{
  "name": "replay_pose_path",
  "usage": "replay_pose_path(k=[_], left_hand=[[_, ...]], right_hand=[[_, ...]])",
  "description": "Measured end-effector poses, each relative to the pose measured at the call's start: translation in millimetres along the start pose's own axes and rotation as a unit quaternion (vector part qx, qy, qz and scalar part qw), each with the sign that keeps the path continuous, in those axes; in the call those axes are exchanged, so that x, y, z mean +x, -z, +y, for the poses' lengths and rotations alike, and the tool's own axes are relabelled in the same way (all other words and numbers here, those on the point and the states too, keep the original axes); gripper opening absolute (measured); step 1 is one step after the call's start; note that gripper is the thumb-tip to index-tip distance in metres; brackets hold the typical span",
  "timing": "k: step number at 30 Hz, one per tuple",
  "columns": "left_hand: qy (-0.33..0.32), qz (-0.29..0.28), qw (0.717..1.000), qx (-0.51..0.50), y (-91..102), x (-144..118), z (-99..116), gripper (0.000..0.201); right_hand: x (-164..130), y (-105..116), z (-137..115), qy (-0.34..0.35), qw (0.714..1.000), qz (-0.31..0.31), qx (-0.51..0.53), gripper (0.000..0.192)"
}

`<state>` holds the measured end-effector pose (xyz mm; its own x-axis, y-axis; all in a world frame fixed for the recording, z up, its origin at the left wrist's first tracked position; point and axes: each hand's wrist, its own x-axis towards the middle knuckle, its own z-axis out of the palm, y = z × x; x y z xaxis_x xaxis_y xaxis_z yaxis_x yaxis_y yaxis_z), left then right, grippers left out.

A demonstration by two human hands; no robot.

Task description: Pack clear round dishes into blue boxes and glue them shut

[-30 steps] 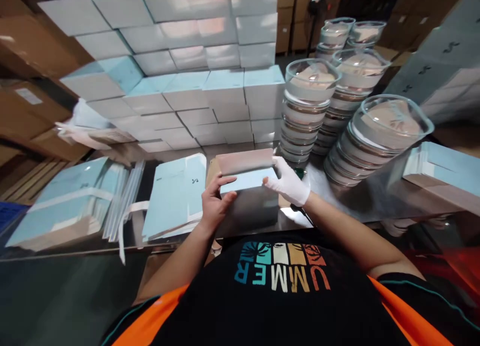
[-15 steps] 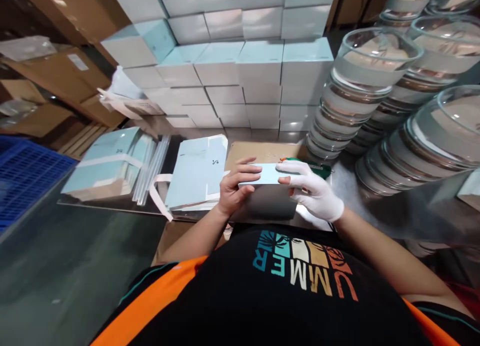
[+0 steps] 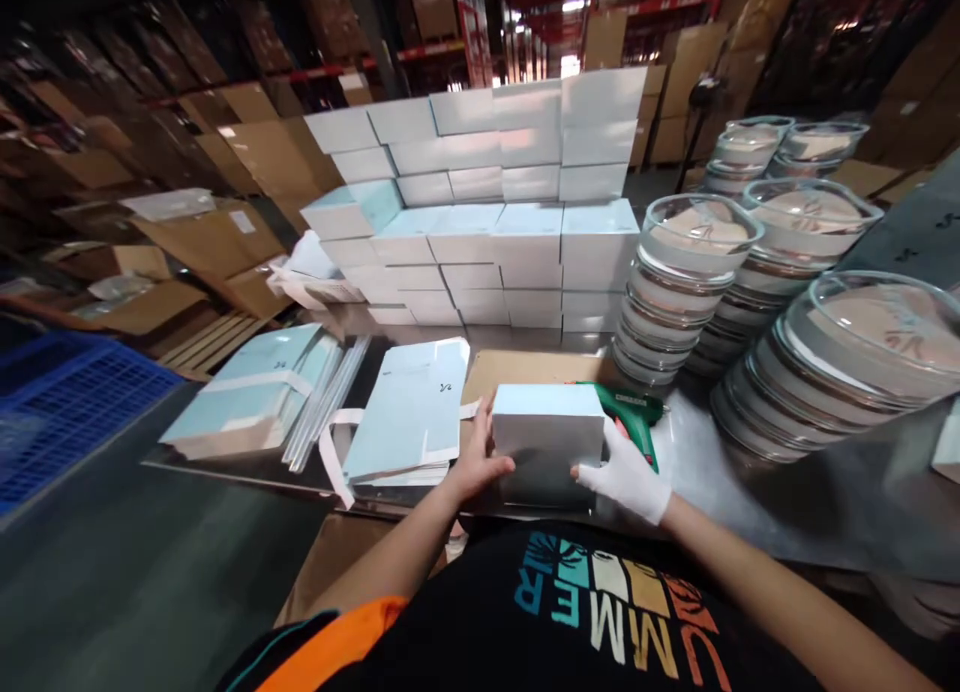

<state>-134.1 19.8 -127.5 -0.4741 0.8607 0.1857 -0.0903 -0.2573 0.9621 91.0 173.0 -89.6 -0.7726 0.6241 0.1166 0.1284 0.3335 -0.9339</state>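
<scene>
Pale blue on top and grey-white on its near face, the box (image 3: 547, 447) sits squarely between the two palms, directly in front of the wearer's black shirt (image 3: 480, 612). The left hand (image 3: 474, 464) is bare and presses against the box's left side, its thumb lying over the near face; the right hand (image 3: 630, 480), in a white glove, bears on the opposite side, its uncovered thumb tip touching the near face by the right edge. Both hands are thus clamped on the box, one from each end, leaving the top and the middle of the front uncovered. Whether its underside rests on the table (image 3: 697, 502) cannot be told. Just beyond it lies a brown cardboard sheet (image 3: 517, 365), a green glue gun (image 3: 634, 417) lies just beside the gloved fingers, and a stack of flat blue cards (image 3: 412, 402) lies left of the bare hand.
</scene>
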Motion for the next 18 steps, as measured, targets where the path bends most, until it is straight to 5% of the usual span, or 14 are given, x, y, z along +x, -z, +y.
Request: replay_pose_path(k=[3, 5, 10, 14, 18], left_hand=[[0.119, 0.000, 0.992, -0.050, -1.7, -11.1, -11.0, 0.140], [0.159, 0.006, 0.983, -0.092, -8.2, -13.8, -10.3, 0.120], [0.200, 0.053, 0.962, -0.178, -20.3, 7.4, 15.0, 0.078], [0.128, 0.126, 0.973, -0.144, 4.1, 69.0, 65.2, 0.064], [0.045, 0.216, 0.968, -0.116, 50.6, 163.7, 146.5, 0.039]], right_hand=[[4.2, 0.9, -5.6, -0.013, 0.995, 0.083, 0.061, 0.070], [8.1, 2.0, -13.6, -0.018, 0.988, 0.116, 0.100, 0.072], [7.7, 2.1, -21.7, -0.005, 0.989, 0.028, 0.144, 0.106], [-0.6, 6.6, -8.7, -0.022, 0.997, -0.011, 0.075, 0.105], [-5.4, 7.3, 2.1, -0.067, 0.997, -0.030, 0.019, 0.087]])
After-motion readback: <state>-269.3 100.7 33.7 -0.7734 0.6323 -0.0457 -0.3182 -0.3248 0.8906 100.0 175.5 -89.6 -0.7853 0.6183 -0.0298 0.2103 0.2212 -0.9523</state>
